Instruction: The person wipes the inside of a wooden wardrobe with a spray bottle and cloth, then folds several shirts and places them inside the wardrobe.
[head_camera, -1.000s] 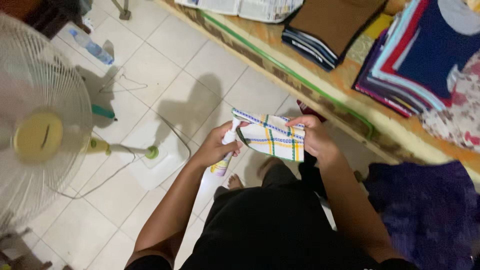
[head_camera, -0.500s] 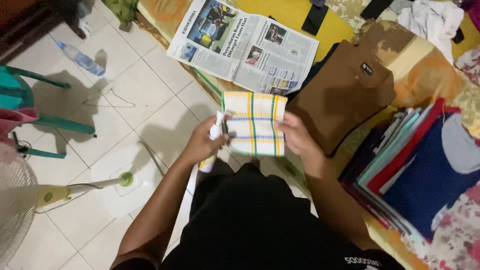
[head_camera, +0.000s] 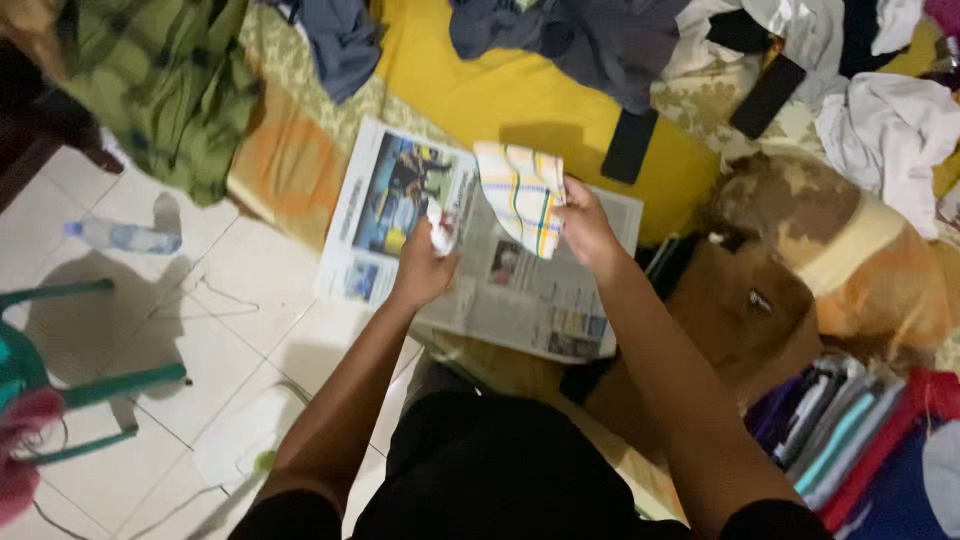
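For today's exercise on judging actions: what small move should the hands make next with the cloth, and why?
Probably lower the cloth flat onto the newspaper. The right hand pinches it by one edge so it hangs in the air above the open paper, while the left hand grips a small white bottle beside it.

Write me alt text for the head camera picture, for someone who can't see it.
Seen from above, a person's right hand holds up a folded plaid cloth while the left hand holds a small white bottle, both over an open newspaper on a yellow-covered bed strewn with clothes. Folded clothes are stacked at lower right; a water bottle lies on the tiled floor.
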